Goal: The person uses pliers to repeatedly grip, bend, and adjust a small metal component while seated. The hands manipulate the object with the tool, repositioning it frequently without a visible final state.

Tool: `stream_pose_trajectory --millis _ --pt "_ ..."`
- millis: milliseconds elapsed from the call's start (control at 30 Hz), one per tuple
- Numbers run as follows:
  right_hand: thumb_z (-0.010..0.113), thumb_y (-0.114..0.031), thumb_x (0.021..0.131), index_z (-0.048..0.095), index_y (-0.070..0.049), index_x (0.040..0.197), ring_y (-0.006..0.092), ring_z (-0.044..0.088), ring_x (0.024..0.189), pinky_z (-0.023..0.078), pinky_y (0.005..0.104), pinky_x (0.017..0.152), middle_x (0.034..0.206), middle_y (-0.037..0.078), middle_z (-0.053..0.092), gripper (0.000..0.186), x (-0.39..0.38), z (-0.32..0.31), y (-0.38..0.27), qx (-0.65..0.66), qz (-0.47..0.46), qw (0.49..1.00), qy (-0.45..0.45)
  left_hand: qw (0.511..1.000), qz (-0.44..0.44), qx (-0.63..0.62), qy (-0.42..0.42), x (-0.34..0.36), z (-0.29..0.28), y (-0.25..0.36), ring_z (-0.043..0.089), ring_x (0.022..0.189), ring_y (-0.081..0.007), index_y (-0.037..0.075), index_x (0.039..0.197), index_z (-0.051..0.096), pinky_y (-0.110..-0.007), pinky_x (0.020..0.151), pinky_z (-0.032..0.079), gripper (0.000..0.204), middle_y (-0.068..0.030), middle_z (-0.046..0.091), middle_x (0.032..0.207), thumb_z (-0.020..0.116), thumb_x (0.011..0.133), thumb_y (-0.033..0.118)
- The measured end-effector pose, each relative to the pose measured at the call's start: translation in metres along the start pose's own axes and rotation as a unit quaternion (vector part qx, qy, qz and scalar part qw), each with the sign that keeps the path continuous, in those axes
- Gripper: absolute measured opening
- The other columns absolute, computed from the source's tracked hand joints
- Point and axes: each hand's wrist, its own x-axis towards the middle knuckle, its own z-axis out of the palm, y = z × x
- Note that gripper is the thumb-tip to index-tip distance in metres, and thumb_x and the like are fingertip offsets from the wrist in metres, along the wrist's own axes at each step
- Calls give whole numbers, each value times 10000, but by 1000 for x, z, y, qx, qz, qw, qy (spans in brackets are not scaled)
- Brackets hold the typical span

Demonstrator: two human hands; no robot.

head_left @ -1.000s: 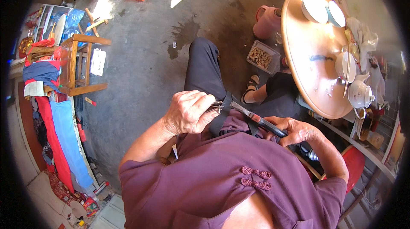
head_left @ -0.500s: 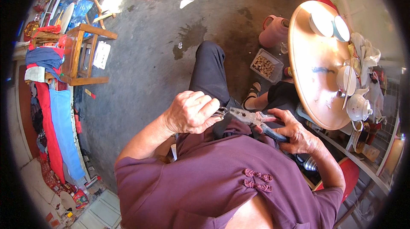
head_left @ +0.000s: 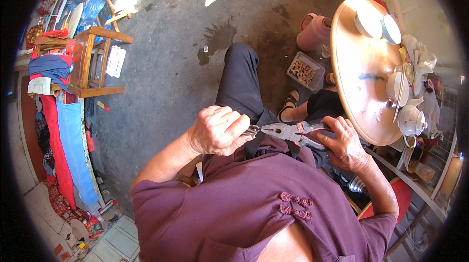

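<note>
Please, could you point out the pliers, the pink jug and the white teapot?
Pliers point(head_left: 294, 134): head view, metal near the pivot.
Pink jug point(head_left: 313, 34): head view, side of body.
White teapot point(head_left: 411, 120): head view, rounded body.

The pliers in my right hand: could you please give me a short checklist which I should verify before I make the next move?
1. Pliers held: ok, in the right hand.
2. Small metal piece held: ok, the left hand has its grip closed around it, with one end showing.
3. Pliers' tip pointing at the small metal piece: ok.
4. Tip touching the piece: cannot tell, the detail is too small.
5. Right hand clear of the round table: cannot tell, they look close in this view.
6. Hand protection: not ok, both hands are bare.
</note>
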Motion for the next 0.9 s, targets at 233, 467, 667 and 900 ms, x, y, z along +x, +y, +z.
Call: stream_pose_trajectory --millis 233,467,667,900 --pt "691 -84 676 670 -94 1122 306 517 1051 420 414 891 1190 154 500 447 -2 -1 -2 -15 -14 999 46 999 -30 -18 -16 -1 2 2 507 500 -227 28 806 594 -338 466 393 264 -54 478 591 688 776 273" --pt "673 22 653 645 -68 1185 328 443 1234 363 410 1042 1277 181 484 541 -8 2 -6 496 87 857 -105 945 -190 -260 -58 -2 6 4 606 597 -294 13 858 604 -361 566 469 210 -119 574 654 595 883 221" --pt "724 -50 650 711 -69 1057 320 474 1176 378 426 1006 1222 171 526 407 -6 1 -2 440 51 894 -69 804 -326 -480 -133 2 -5 -5 415 541 -58 -2 874 608 -239 498 329 359 45 478 617 538 949 343" --pt "732 -81 650 724 -64 1004 341 490 1133 394 440 978 1228 185 525 354 -6 24 -8 484 42 872 -49 712 -372 -584 -113 -11 9 -13 460 576 -73 -10 872 599 -220 537 378 433 10 498 653 526 962 408"
